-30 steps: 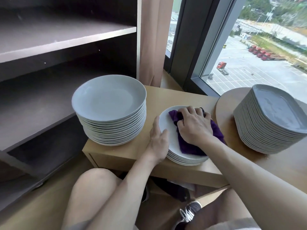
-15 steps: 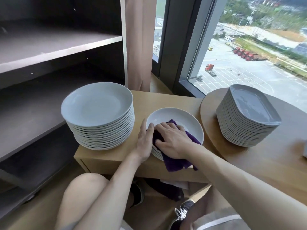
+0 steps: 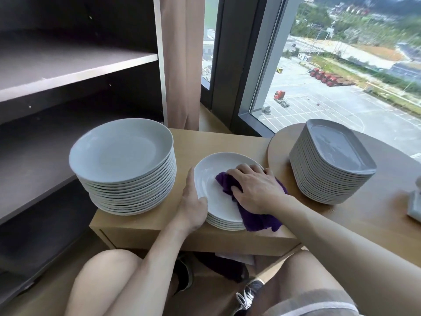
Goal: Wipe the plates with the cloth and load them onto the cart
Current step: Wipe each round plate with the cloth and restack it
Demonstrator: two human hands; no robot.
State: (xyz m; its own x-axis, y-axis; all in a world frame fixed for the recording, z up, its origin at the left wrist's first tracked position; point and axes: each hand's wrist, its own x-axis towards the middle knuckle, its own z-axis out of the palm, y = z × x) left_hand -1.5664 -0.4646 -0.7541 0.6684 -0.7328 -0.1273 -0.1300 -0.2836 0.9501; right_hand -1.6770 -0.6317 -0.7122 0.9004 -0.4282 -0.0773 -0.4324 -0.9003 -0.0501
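Note:
A short stack of white round plates (image 3: 209,176) sits on a low wooden table (image 3: 218,142) in the middle. My right hand (image 3: 257,188) presses a purple cloth (image 3: 257,218) onto the top plate, fingers curled over it; the cloth hangs over the near rim. My left hand (image 3: 192,206) grips the left rim of that top plate, thumb on its upper face. A tall stack of larger round plates (image 3: 123,153) stands to the left, untouched.
A stack of grey rounded-square plates (image 3: 332,160) stands on a round wooden table (image 3: 387,201) at the right, with a pale object (image 3: 414,206) at the right edge. Dark shelves (image 3: 68,67) fill the left. A window and curtain (image 3: 180,60) are behind. My knees are below the table.
My right hand has slid the cloth from the plate's near-left part toward the right of the plate. My left hand stays on the left rim. The view has shifted a little.

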